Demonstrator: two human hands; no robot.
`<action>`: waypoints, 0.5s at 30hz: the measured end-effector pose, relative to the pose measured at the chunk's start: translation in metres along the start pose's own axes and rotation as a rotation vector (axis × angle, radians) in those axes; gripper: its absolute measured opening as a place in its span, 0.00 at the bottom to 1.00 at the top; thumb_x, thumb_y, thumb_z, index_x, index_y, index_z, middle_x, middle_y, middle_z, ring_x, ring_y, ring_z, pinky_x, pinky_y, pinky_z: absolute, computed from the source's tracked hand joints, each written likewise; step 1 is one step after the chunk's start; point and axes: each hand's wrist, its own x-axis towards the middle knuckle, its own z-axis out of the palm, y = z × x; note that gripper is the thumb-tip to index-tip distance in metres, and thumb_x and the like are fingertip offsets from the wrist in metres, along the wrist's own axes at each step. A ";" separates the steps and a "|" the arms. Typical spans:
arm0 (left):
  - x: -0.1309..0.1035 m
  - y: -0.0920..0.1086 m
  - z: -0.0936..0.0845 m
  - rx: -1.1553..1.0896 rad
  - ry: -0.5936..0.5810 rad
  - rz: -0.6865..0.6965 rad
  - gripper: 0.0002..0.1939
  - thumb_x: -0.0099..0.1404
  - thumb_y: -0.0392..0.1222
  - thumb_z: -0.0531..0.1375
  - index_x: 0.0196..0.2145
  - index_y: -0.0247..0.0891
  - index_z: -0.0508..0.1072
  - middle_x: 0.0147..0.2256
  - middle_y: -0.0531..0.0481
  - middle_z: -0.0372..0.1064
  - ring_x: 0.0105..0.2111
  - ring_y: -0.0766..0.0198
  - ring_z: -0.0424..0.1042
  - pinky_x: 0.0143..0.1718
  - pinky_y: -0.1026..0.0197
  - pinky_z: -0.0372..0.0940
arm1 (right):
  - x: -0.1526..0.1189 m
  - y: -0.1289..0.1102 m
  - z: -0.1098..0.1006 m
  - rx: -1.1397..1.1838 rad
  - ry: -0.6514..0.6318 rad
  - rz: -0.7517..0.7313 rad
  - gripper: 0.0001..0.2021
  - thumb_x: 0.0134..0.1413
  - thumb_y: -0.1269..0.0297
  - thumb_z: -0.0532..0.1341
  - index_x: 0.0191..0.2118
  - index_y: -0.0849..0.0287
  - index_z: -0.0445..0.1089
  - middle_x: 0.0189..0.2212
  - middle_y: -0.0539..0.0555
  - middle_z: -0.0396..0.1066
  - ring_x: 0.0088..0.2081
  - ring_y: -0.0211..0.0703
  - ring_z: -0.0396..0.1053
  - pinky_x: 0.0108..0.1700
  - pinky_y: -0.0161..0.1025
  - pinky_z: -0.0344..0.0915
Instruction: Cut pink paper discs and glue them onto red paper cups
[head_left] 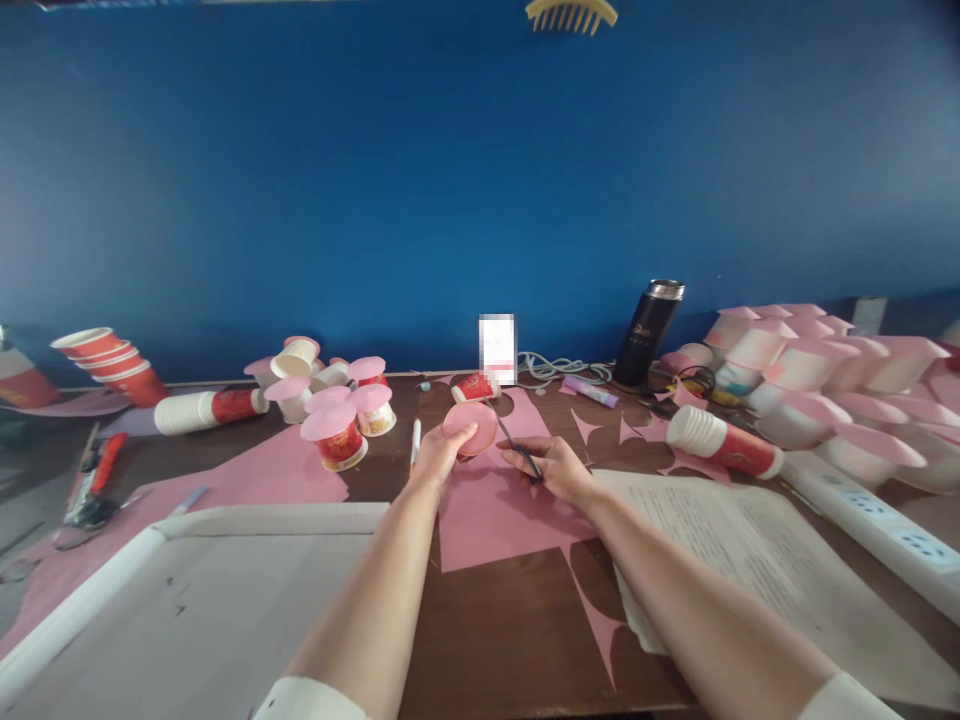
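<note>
Between the thumb and fingers of my left hand (435,450) is a round pink paper disc (470,430) with a thin orange edge. A red paper cup (466,388) lies directly behind the disc; whether the two touch, I cannot tell. My right hand (551,465) is closed round the dark handles of scissors (531,464), whose blades point up and left beside the disc's right edge. Beneath both hands lies a pink paper sheet (487,530) with a curved cut-out at its far end.
Cups with pink discs (330,430) stand at left; many more pile up (810,360) at right. Around the bench are a black flask (649,335), a purple glue stick (591,391), stacked cups (724,443), printed sheets (720,540), a power strip (877,520) and a white tray (277,520).
</note>
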 end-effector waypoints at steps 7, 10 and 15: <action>0.000 0.000 0.001 -0.006 0.019 -0.007 0.26 0.46 0.52 0.70 0.39 0.32 0.77 0.32 0.42 0.76 0.30 0.57 0.74 0.30 0.60 0.67 | 0.000 -0.001 0.000 -0.014 0.015 0.006 0.25 0.40 0.51 0.70 0.43 0.64 0.78 0.16 0.47 0.63 0.19 0.32 0.58 0.22 0.33 0.55; 0.000 0.000 0.001 -0.008 0.003 -0.006 0.26 0.46 0.52 0.70 0.40 0.32 0.77 0.33 0.42 0.76 0.30 0.56 0.74 0.30 0.60 0.67 | 0.001 0.000 0.000 -0.022 0.009 -0.014 0.24 0.41 0.51 0.69 0.42 0.64 0.78 0.16 0.47 0.63 0.19 0.32 0.58 0.22 0.33 0.55; -0.004 0.003 0.002 -0.032 0.002 -0.006 0.24 0.46 0.52 0.70 0.38 0.34 0.78 0.32 0.43 0.76 0.29 0.57 0.74 0.29 0.60 0.66 | 0.002 0.002 0.000 -0.026 0.010 -0.023 0.25 0.42 0.51 0.69 0.43 0.65 0.77 0.16 0.47 0.63 0.19 0.32 0.58 0.21 0.33 0.55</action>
